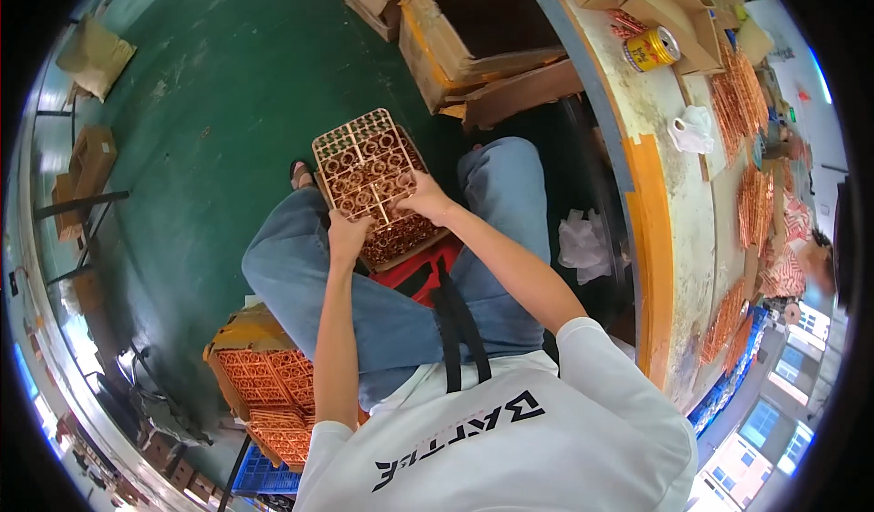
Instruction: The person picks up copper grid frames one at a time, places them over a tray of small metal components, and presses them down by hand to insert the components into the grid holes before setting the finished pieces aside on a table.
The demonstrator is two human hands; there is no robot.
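Between my knees I hold a copper-coloured lattice frame (364, 162) with rows of ring shapes in it, tilted over a box. My left hand (349, 237) is closed on its lower left edge. Closed on the lower right part of the frame is my right hand (424, 197). Under the frame, a pile of similar copper-coloured pieces (401, 239) shows, partly hidden by the frame and my hands. Something red (410, 271) lies below that, between my thighs.
By my left hip stands a cardboard box (218, 353) with stacked copper-coloured lattice frames. A workbench (651, 239) runs along my right, bearing a yellow can (652, 50), a white plastic bag (692, 130) and more frames. Large cartons (428, 48) stand ahead. Another person sits across the bench.
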